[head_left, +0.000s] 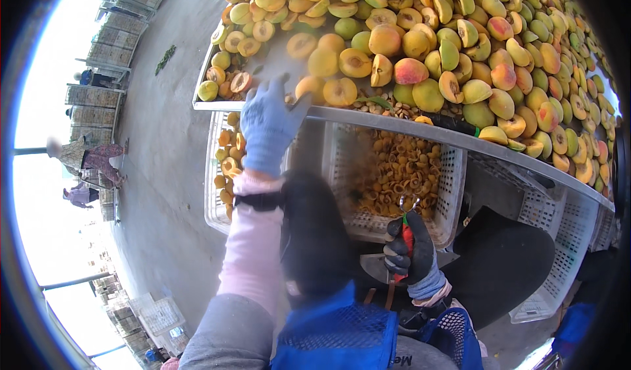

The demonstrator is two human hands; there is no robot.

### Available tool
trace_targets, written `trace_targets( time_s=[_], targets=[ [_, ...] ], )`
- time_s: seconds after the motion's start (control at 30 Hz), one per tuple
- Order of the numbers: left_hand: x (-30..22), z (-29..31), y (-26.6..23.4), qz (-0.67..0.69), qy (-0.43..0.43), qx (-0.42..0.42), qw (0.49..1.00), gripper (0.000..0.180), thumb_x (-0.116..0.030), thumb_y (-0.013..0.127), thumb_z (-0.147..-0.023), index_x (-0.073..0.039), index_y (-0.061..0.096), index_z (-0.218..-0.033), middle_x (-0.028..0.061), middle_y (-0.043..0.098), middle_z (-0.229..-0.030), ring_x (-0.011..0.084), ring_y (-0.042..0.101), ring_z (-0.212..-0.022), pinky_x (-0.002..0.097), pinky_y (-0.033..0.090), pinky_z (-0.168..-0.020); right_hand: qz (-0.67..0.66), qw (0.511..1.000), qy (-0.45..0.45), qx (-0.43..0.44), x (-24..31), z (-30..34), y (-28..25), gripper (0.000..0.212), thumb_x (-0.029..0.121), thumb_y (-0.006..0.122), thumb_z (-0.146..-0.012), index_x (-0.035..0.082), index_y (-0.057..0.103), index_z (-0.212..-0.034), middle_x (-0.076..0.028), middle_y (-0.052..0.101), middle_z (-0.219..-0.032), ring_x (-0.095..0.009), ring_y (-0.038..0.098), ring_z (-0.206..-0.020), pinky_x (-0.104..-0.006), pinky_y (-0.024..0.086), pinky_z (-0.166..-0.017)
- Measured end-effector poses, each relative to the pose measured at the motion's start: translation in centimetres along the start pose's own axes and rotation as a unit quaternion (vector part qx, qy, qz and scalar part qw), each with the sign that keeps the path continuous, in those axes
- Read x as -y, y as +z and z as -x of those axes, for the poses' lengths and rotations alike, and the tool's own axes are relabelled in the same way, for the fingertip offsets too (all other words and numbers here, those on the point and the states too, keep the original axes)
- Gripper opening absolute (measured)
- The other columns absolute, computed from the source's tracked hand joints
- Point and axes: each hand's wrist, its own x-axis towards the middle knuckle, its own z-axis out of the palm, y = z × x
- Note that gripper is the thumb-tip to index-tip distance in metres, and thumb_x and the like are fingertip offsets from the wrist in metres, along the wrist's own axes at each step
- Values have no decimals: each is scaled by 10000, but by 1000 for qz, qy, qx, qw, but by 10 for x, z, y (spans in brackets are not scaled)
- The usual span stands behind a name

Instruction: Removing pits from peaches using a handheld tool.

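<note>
My left hand (268, 123), in a blue glove with a pink sleeve behind it, reaches up to the near edge of a metal table (420, 131) heaped with whole and halved peaches (420, 48). Its fingers are spread near a halved peach (309, 87) and hold nothing. Lower down, my right hand (411, 251), in a dark glove, is closed on a small red-handled pitting tool (407, 228) whose metal loop points up. It hovers over my lap, close to a white crate (453, 199) filled with peach halves (397, 172).
A second white crate (213, 172) with peach halves sits under the table at the left. More empty white crates (559, 251) lie at the right. Stacked trays (98, 100) and a crouching person (92, 159) are far left across the grey concrete floor.
</note>
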Motion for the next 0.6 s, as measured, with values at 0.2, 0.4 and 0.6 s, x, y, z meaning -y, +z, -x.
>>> trace_targets(
  time_s=[0.2, 0.4, 0.6],
  targets=[
    [-15, -77, 5, -131, 45, 334, 932, 592, -497, 672, -711, -98, 577, -1137, 160, 621, -1105, 329, 597, -1005, 414, 476, -834, 29, 994, -47, -91, 5, -8, 1, 399, 498, 483, -907, 107, 565, -906, 16, 417, -537, -91, 330, -376, -237, 263, -343],
    [-5, -10, 8, 349, -8, 71, 934, 667, -263, 730, -713, -18, 436, -1259, 176, 560, -1161, 277, 571, -1054, 384, 480, -855, 65, 985, -80, -139, 11, -3, 13, 413, 499, 483, -906, 96, 572, -889, 12, 449, -550, -92, 395, -391, -221, 315, -357],
    [-77, 107, -10, 724, -78, 221, 648, 809, -178, 715, -679, -21, 306, -1359, 157, 468, -1247, 248, 497, -1121, 345, 412, -959, 311, 933, -137, -118, 9, 11, 66, 258, 312, 531, -928, 59, 563, -964, 7, 504, -601, -87, 473, -453, -236, 371, -405]
  ],
)
